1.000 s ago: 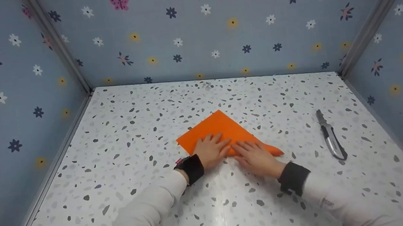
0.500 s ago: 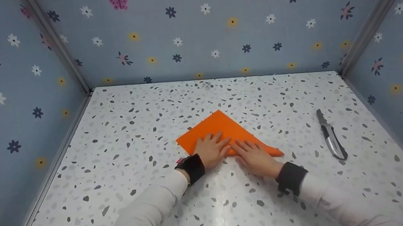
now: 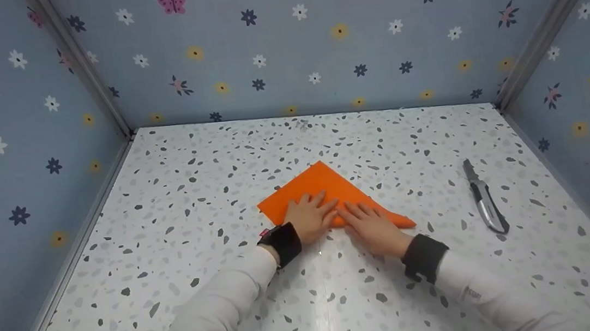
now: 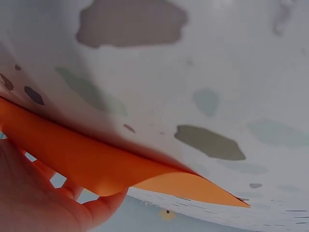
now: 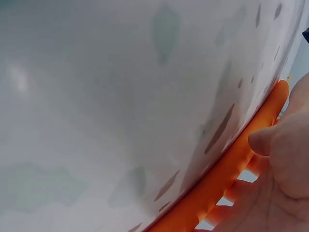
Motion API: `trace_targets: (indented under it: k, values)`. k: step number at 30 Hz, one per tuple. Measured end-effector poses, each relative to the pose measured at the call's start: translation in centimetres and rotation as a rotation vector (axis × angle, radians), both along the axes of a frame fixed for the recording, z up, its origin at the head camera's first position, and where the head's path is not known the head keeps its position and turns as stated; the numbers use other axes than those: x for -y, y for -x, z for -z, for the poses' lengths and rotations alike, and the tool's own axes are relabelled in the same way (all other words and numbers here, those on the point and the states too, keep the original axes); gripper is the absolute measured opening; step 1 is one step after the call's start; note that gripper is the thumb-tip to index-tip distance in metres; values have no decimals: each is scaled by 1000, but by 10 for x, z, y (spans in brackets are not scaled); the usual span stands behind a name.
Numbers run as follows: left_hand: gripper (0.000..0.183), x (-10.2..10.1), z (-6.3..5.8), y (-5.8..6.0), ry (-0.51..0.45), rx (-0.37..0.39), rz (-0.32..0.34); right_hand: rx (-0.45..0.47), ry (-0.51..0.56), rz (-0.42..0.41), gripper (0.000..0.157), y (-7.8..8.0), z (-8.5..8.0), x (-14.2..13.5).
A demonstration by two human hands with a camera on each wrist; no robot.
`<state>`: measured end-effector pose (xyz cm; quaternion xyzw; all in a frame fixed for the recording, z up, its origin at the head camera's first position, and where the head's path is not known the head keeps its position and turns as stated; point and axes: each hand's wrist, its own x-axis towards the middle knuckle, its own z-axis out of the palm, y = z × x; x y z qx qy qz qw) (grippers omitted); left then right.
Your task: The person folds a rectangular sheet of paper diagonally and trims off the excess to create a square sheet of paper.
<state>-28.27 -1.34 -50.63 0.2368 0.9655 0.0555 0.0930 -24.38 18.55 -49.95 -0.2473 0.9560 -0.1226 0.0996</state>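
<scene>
A sheet of orange paper [image 3: 318,179] lies on the speckled table, one corner pointing away from me. Its near edge is curved over, as the left wrist view shows on the paper [image 4: 87,159]. On its left part rests my left hand [image 3: 310,218], fingers spread. My right hand [image 3: 376,231] lies close beside it with extended fingers on the near right edge. In the right wrist view that edge of the paper [image 5: 227,169] looks like a rounded roll under the right hand [image 5: 285,169]. The hands cover part of the near edge.
A silver and black utility knife [image 3: 487,200] lies on the table [image 3: 207,164] to the right of the paper. Blue flowered panels [image 3: 282,41] stand at the back and both sides, with grey metal strips at the corners.
My right hand and forearm have shifted slightly to the left and away from me. The left hand stays almost in place on the paper. The knife has not moved.
</scene>
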Motion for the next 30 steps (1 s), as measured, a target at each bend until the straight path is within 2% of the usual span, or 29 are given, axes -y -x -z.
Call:
trace_targets:
  k: [10,21,30]
  values:
    - [55,0,-4,1,2,21,-4,-1,-9,2,55,1,-4,0]
    - [55,0,1,4,1,3,8,-9,-20,-10,54,2,-5,0]
    - [54,-3,-1,5,35,16,-8,-3,-19,-3,55,5,-4,-1]
